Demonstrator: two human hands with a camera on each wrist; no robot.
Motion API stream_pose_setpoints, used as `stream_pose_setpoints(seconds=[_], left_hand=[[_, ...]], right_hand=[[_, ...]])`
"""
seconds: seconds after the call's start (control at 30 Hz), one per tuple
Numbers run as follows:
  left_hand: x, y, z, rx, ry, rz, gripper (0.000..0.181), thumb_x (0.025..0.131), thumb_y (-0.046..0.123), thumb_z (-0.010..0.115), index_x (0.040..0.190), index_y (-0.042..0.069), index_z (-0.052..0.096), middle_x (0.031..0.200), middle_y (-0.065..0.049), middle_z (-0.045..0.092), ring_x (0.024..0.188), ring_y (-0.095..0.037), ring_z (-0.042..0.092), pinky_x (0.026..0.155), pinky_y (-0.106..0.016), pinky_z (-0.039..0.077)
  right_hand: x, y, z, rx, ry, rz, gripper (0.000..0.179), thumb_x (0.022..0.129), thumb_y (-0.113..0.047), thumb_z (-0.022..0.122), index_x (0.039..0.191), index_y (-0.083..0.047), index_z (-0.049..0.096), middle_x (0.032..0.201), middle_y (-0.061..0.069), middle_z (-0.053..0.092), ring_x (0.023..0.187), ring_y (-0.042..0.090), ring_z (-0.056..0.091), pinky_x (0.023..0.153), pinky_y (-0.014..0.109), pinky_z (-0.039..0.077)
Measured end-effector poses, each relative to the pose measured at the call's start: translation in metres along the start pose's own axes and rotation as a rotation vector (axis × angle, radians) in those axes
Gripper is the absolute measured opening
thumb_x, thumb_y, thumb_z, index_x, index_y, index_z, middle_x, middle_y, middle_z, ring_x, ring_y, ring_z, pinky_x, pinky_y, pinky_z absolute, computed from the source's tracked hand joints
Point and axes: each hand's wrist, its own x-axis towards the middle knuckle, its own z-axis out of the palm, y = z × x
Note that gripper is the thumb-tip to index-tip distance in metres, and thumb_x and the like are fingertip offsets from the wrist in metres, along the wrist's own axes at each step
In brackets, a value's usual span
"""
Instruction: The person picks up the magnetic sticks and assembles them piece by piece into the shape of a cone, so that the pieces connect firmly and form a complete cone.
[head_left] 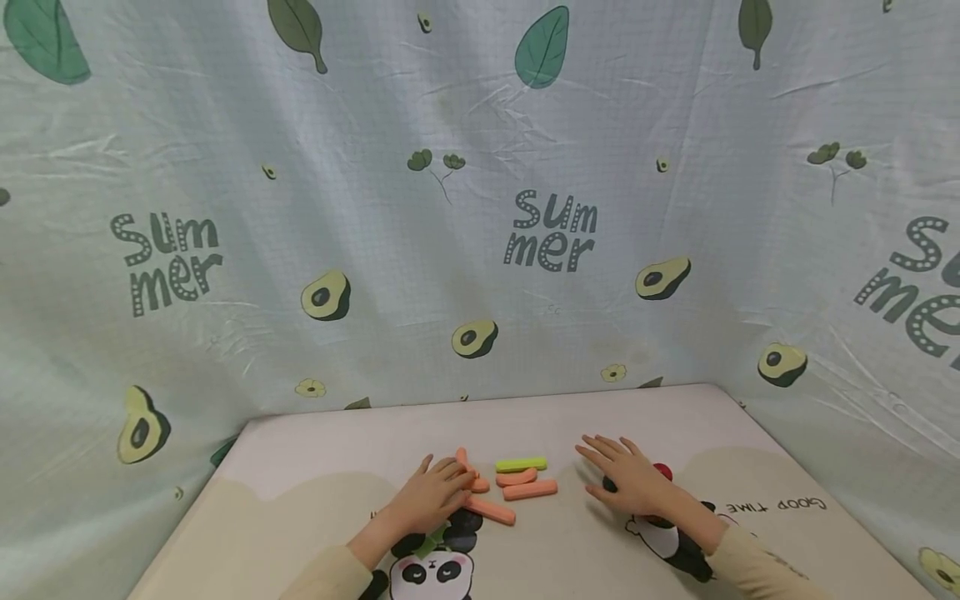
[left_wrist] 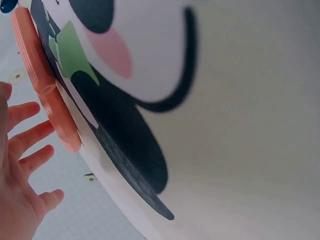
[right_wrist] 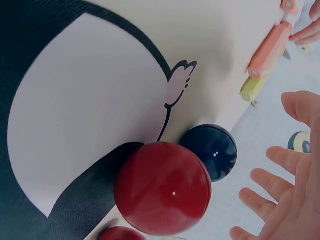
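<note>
My left hand [head_left: 429, 495] lies low over the table with its fingers spread, the fingertips at the orange sticks [head_left: 491, 511] that look ridged like modelling clay. In the left wrist view its fingers reach beside two orange sticks [left_wrist: 33, 47] placed end to end. More orange sticks [head_left: 530, 490] and a yellow-green stick [head_left: 521, 464] lie between the hands. My right hand [head_left: 628, 482] hovers with fingers spread beside a red ball [right_wrist: 162, 189] and a dark blue ball [right_wrist: 212, 154]. Another red ball [right_wrist: 121, 234] shows at the bottom edge of the right wrist view.
The tabletop [head_left: 570, 550] carries printed pandas [head_left: 431, 573] and lettering. A pale curtain [head_left: 405, 233] printed with avocados and leaves hangs behind the table and along its sides.
</note>
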Motion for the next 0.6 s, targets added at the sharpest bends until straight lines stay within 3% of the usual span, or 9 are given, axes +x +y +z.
stream_pose_setpoints(seconds=[0.27,0.6], left_hand=[[0.009,-0.002,0.003,0.078,0.11,0.032,0.017,0.088,0.021,0.054,0.103,0.022,0.061,0.096,0.003,0.057,0.101,-0.017,0.051,0.09,-0.053,0.038],[0.011,-0.003,0.003,0.092,0.109,0.038,0.026,0.082,0.004,0.054,0.101,0.021,0.06,0.088,0.003,0.052,0.094,-0.017,0.05,0.088,-0.053,0.039]], right_hand=[[-0.001,0.002,-0.002,0.003,0.0,0.013,0.057,0.084,-0.036,0.056,0.133,-0.01,0.042,0.137,0.014,0.041,0.124,0.035,0.039,0.096,0.059,0.027],[-0.004,0.005,0.0,-0.016,0.077,-0.015,0.054,0.082,-0.034,0.06,0.129,-0.01,0.046,0.133,0.015,0.045,0.119,0.036,0.043,0.091,0.06,0.03]])
